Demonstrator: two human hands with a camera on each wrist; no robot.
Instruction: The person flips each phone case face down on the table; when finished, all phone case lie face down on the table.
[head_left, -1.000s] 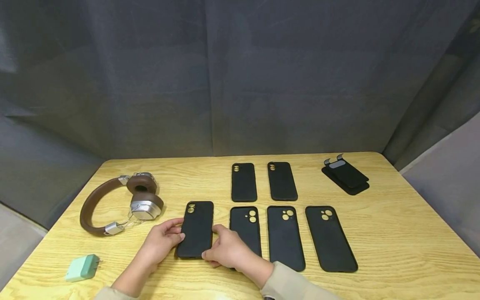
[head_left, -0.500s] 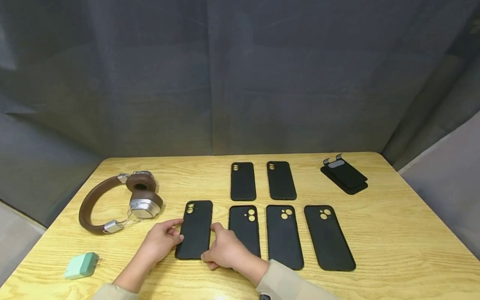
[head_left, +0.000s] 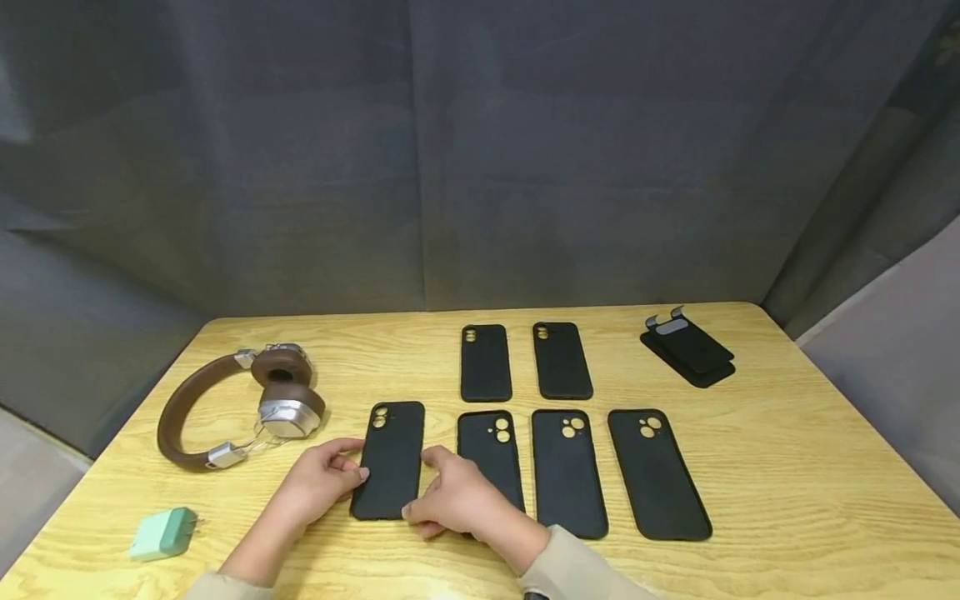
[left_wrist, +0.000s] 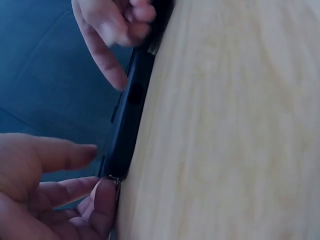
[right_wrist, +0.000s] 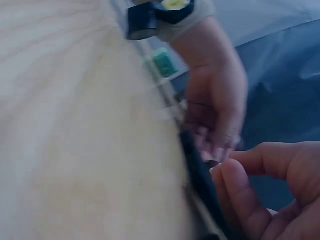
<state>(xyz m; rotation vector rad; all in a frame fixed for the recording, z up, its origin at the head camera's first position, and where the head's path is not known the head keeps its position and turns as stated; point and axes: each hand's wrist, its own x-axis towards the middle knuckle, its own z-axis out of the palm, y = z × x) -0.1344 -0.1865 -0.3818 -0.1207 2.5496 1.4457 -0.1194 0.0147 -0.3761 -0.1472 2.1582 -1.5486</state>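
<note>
A black phone case [head_left: 390, 458] lies back up on the wooden table between both hands, its camera cutouts at the top left. My left hand [head_left: 322, 483] touches its left edge with the fingertips. In the left wrist view, the left fingers [left_wrist: 102, 192] meet the near left corner, other fingers curled below. My right hand [head_left: 453, 496] holds the near right corner, thumb at the near edge and index finger along the side. In the right wrist view, that hand's [right_wrist: 270, 190] thumb and index tips come close together. The right hand partly hides a neighbouring phone case [head_left: 491, 454].
Two phone cases [head_left: 572, 475] [head_left: 660, 475] lie to the right, two more [head_left: 486, 364] [head_left: 564, 362] behind. Brown headphones [head_left: 198, 400] and a green charger [head_left: 161, 535] lie on the left. A black folded holder [head_left: 693, 346] lies at the back right.
Almost nothing differs: both hands stay at the phone case, which keeps its place. The view has shifted very slightly.
</note>
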